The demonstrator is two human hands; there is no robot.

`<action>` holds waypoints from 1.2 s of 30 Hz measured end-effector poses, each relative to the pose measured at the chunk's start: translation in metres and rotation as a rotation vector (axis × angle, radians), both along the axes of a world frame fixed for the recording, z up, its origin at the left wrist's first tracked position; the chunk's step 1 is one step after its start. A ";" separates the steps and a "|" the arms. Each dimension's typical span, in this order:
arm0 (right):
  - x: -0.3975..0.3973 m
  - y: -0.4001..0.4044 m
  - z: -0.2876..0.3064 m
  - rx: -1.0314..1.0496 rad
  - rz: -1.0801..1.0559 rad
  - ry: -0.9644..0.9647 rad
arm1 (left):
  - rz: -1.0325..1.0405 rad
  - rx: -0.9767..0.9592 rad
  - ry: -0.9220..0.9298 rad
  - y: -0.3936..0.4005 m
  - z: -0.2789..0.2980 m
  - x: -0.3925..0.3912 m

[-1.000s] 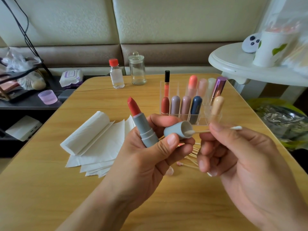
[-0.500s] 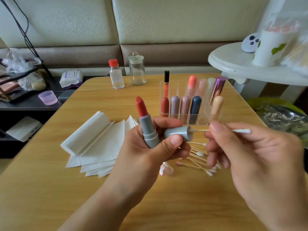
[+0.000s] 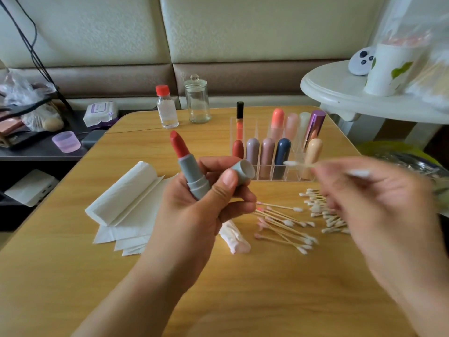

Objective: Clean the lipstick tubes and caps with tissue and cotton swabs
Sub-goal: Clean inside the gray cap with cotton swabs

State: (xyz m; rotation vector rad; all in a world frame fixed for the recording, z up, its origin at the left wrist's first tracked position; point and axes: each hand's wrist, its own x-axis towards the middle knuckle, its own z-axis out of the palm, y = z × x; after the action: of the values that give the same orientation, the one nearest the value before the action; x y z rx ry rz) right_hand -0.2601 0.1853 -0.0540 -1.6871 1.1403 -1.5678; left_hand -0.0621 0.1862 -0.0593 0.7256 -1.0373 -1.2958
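My left hand grips a grey lipstick tube with its red stick wound out, upright and tilted left. Between that hand's thumb and fingers sits the grey cap, its open mouth facing right. My right hand, blurred by motion, pinches a cotton swab whose white tip hangs clear of the cap, to its right. A clear organiser behind holds several capped lipsticks.
Folded tissues lie left of my hands on the wooden table. Used swabs, clean swabs and a crumpled stained tissue lie beneath them. A red-capped bottle and a glass jar stand at the far edge.
The swab's tip was inside the cap; my right hand has drawn it out and moved right. My left hand has stayed in place with tube and cap.
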 end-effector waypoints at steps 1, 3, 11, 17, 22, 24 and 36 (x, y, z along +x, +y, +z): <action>0.000 -0.003 -0.003 0.037 -0.032 0.121 | 0.004 0.010 0.003 0.000 0.000 -0.001; 0.006 -0.005 -0.014 0.047 -0.117 0.349 | 0.021 0.043 0.013 0.000 0.001 -0.001; 0.016 -0.011 -0.042 0.006 -0.271 0.829 | 0.129 0.151 0.126 -0.007 0.002 0.006; 0.037 0.001 -0.038 -0.225 -0.103 0.775 | 0.130 0.157 0.116 -0.013 -0.002 0.011; 0.046 0.000 -0.030 -0.233 -0.036 0.569 | -0.050 0.141 0.058 -0.009 0.000 0.013; 0.043 -0.002 -0.021 -0.159 -0.013 0.389 | -0.151 0.126 0.046 -0.006 0.001 0.012; 0.055 0.012 -0.013 0.062 0.227 -0.149 | -0.190 0.039 0.087 -0.003 -0.006 -0.001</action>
State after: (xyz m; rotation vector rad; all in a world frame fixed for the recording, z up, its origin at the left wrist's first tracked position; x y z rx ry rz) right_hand -0.2052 0.1968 -0.0667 -1.5699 0.8804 -1.4732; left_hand -0.0631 0.1828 -0.0653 0.6058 -1.0314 -1.5014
